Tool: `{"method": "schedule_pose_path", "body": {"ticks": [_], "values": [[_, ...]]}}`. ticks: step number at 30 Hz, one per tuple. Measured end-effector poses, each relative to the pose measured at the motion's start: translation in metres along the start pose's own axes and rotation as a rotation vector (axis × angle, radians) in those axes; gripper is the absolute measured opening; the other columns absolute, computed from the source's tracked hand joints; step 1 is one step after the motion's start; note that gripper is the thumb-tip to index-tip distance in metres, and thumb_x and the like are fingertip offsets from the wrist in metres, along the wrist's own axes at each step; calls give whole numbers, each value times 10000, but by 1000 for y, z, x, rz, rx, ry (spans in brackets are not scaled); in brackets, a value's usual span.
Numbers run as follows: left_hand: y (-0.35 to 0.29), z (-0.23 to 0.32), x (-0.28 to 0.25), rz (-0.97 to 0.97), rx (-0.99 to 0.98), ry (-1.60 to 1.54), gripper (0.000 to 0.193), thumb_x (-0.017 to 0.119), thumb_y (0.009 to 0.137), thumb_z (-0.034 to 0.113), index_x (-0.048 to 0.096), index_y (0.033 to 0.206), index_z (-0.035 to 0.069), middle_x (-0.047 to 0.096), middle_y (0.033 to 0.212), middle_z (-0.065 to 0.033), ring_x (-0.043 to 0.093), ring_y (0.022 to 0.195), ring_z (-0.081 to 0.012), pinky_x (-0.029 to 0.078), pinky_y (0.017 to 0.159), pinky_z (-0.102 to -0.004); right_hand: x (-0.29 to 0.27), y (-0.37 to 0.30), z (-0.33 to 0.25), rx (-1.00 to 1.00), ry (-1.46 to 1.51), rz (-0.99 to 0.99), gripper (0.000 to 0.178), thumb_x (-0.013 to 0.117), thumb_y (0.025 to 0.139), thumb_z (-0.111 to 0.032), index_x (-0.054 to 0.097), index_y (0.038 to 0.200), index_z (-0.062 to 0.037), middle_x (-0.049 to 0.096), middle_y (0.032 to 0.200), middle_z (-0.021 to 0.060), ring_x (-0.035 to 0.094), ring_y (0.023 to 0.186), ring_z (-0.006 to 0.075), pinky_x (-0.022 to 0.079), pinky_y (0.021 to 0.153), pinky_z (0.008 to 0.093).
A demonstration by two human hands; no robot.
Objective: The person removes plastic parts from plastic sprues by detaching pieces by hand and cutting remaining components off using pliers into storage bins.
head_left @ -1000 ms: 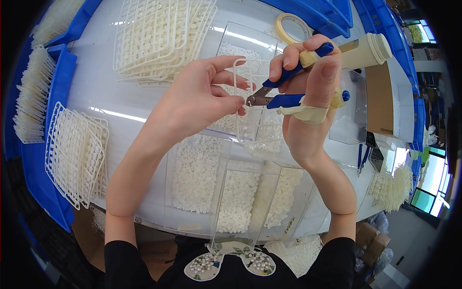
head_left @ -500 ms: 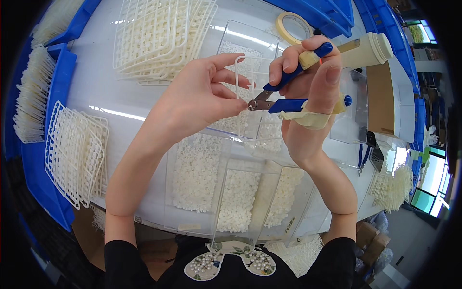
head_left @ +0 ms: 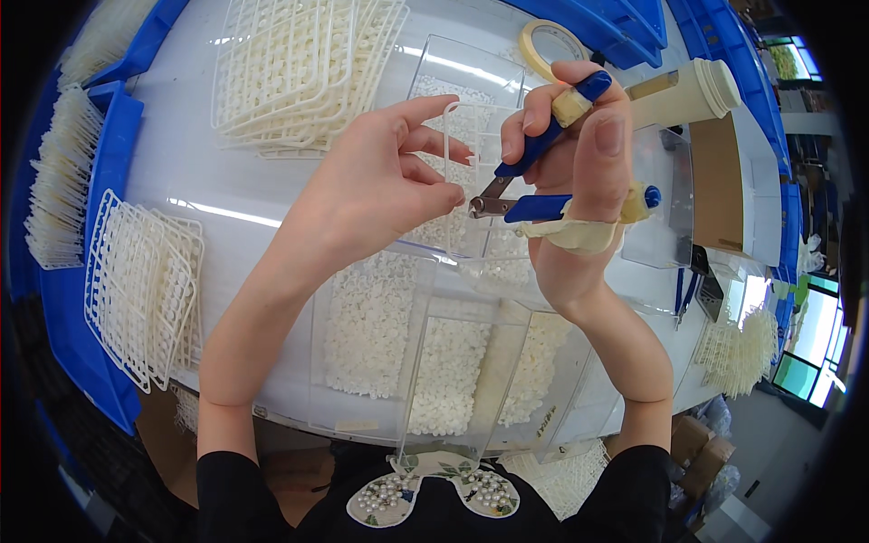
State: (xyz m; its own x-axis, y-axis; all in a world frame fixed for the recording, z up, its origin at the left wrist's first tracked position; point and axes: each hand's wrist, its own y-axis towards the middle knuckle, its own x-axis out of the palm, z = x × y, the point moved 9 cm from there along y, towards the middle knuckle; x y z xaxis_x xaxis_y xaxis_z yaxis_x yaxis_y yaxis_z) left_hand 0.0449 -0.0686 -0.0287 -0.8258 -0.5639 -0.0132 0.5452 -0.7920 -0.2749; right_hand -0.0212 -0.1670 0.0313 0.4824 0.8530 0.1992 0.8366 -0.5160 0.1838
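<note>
My left hand [head_left: 358,185] grips a thin white plastic sprue frame [head_left: 447,136] upright at its edge, with fingertips and thumb at its left side. In my right hand [head_left: 588,190] is a pair of blue-handled nippers [head_left: 539,208], its handles spread and wrapped with yellowish tape. The metal jaws lie just right of my left thumb tip, beside the frame's lower part. Whether they touch a part is too small to tell. Behind and below the frame stands a clear plastic box [head_left: 424,65] of small white pieces. A pale wrap circles my right thumb's base.
Nearer me, clear bins [head_left: 412,348] hold small white pieces. Stacks of white sprue frames lie at the upper left [head_left: 281,77] and left [head_left: 145,290]. Blue trays [head_left: 113,145] line the left and far sides. A tape roll [head_left: 554,50] and a pale cup [head_left: 688,95] stand beyond my right hand.
My right hand has shifted slightly left, and the nippers' jaws have dropped a little, away from my left thumb tip. My left hand keeps almost the same place with the frame.
</note>
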Motion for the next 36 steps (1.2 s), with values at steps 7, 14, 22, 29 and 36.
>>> {"method": "schedule_pose_path", "body": {"ticks": [7, 14, 22, 29, 36], "values": [[1, 0, 2, -11, 0, 0, 667, 625, 746, -46, 352, 1354, -20, 586, 1043, -127, 634, 803, -122, 520, 704, -214, 1, -2, 0, -8, 18, -23, 511, 553, 883, -434, 362, 1149, -42, 434, 868, 3, 398, 762, 64, 363, 663, 212], [-2, 1, 1, -35, -12, 26, 693, 606, 746, -59, 315, 1374, -22, 579, 1070, -131, 645, 802, -140, 521, 700, -216, -4, -1, -2, -70, 31, 19, 461, 536, 893, -433, 358, 1066, -45, 444, 831, 18, 431, 720, 69, 372, 651, 219], [-4, 2, 5, -68, -16, 36, 717, 561, 741, -95, 284, 1395, -1, 569, 1094, -146, 662, 751, -166, 531, 648, -225, -5, -1, -1, -73, 38, 65, 444, 536, 897, -430, 352, 1024, -46, 450, 778, 22, 443, 680, 68, 372, 621, 218], [0, 4, 8, -55, 10, 27, 677, 562, 767, -75, 302, 1386, 8, 591, 1041, -137, 654, 745, -155, 533, 653, -230, -2, 0, -1, -71, -67, -4, 391, 471, 921, -440, 375, 1031, -77, 437, 822, 23, 441, 718, 97, 375, 647, 229], [-5, 15, 21, -109, -23, -168, 612, 572, 802, -37, 306, 1350, 24, 588, 964, -112, 647, 785, -166, 531, 685, -259, -11, 6, -42, -162, 1, 16, 574, 529, 893, -430, 324, 1220, -4, 456, 892, 45, 464, 793, 109, 387, 735, 245]]}}
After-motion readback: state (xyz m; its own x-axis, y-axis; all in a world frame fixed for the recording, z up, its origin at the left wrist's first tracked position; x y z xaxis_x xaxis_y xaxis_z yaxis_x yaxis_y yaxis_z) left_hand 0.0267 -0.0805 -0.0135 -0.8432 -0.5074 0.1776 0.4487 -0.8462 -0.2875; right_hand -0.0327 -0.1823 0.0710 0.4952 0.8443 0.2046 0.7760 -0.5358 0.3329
